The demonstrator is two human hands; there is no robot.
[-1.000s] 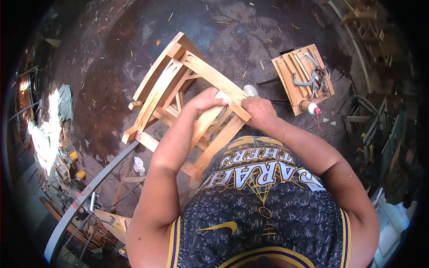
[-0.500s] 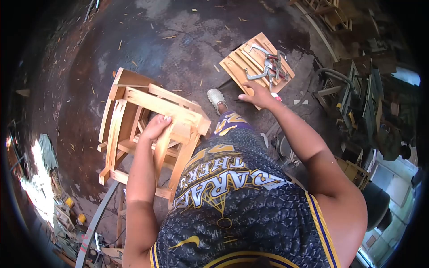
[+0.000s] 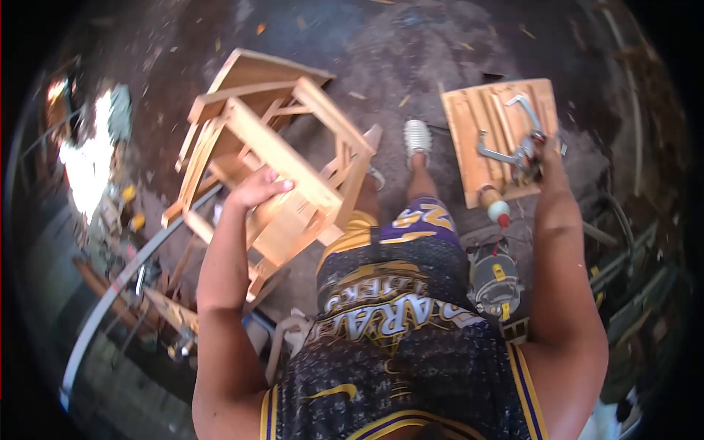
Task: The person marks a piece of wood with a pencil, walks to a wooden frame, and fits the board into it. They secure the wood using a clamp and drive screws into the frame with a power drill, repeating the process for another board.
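Note:
My left hand (image 3: 258, 188) is closed on a rail of the light wooden frame (image 3: 279, 150), with its thumb lying over the top. The frame hangs tilted at the left, beside my legs. On the right, my right hand (image 3: 546, 154) is at the metal clamps (image 3: 522, 150), which lie on a small wooden board (image 3: 463, 132) with strips across it. Its fingers are blurred and partly hidden by the clamps. A white and red bottle-like object (image 3: 500, 211) sits at the board's near edge.
Below the board stands a dark round machine with yellow labels (image 3: 497, 279). A long grey metal bar (image 3: 117, 282) runs along the left. Tools and timber clutter lie at both sides, with wood chips on the floor (image 3: 381, 44).
The view has turned to the right. My right hand has moved from the board's near edge to the clamps. The wooden frame is tilted differently, still in my left hand.

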